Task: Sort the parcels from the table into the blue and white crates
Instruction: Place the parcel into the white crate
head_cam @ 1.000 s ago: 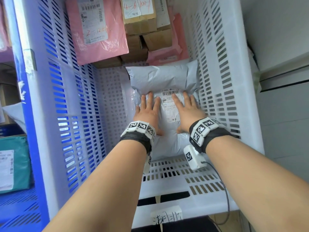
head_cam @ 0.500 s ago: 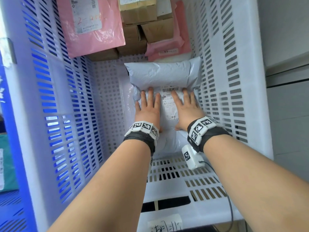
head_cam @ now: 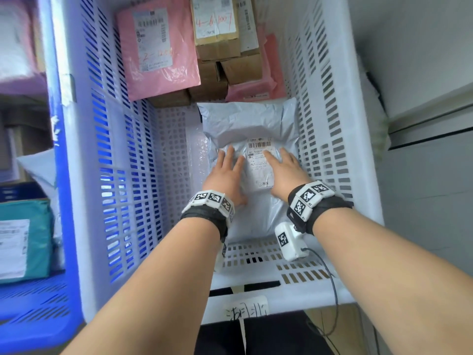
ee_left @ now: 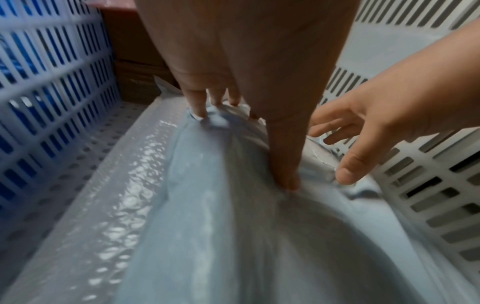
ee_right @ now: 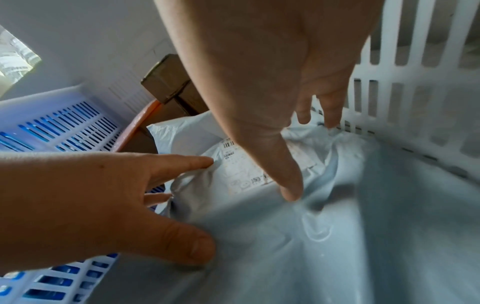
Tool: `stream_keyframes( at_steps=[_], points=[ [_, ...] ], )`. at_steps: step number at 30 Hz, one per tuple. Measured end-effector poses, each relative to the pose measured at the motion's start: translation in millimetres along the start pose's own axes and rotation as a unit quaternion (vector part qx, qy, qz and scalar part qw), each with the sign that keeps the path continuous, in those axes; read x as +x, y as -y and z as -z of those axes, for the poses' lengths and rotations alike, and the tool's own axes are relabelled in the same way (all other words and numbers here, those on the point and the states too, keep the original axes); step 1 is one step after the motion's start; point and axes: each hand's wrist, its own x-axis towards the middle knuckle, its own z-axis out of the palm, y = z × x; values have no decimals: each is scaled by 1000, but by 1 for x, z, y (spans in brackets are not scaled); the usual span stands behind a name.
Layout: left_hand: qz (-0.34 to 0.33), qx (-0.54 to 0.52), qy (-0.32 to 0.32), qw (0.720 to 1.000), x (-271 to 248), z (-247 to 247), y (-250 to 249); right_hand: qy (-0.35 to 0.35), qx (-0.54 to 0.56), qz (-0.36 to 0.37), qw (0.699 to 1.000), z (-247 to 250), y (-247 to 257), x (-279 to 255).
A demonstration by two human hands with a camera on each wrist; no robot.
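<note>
A grey plastic mailer parcel [head_cam: 245,124] with a white shipping label [head_cam: 259,160] lies flat on the floor of the white crate [head_cam: 330,139]. My left hand [head_cam: 226,172] rests on its left part with straight fingers, and my right hand [head_cam: 285,170] rests on the label's right side the same way. In the left wrist view the left fingertips [ee_left: 198,112] press into the mailer [ee_left: 221,226]. The right wrist view shows the right fingertips [ee_right: 293,191] pressing the mailer [ee_right: 298,246] beside its label [ee_right: 241,174].
At the crate's far end stand pink mailers [head_cam: 158,49] and several brown cardboard boxes [head_cam: 217,29]. A blue crate [head_cam: 33,311] stands to the left and holds a teal parcel [head_cam: 24,239]. A grey wall [head_cam: 422,73] lies on the right. A handwritten label [head_cam: 247,310] sits on the near rim.
Both hands have stayed flat on the grey mailer, sliding slightly toward me. The head view has swung a little, bringing the blue crate back into sight.
</note>
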Motion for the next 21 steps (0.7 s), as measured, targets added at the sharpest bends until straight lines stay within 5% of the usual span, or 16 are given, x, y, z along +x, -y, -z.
stream_keyframes(
  at_steps=[9, 16, 21],
  points=[
    [28, -8, -23, 999, -32, 19, -6, -72, 26, 12, 997, 17, 8, -22],
    [49, 26, -110, 992, -66, 48, -11, -81, 23, 18, 996, 43, 19, -51],
    [71, 40, -182, 980, -107, 80, -12, -116, 3, 93, 989, 73, 51, -80]
  ],
)
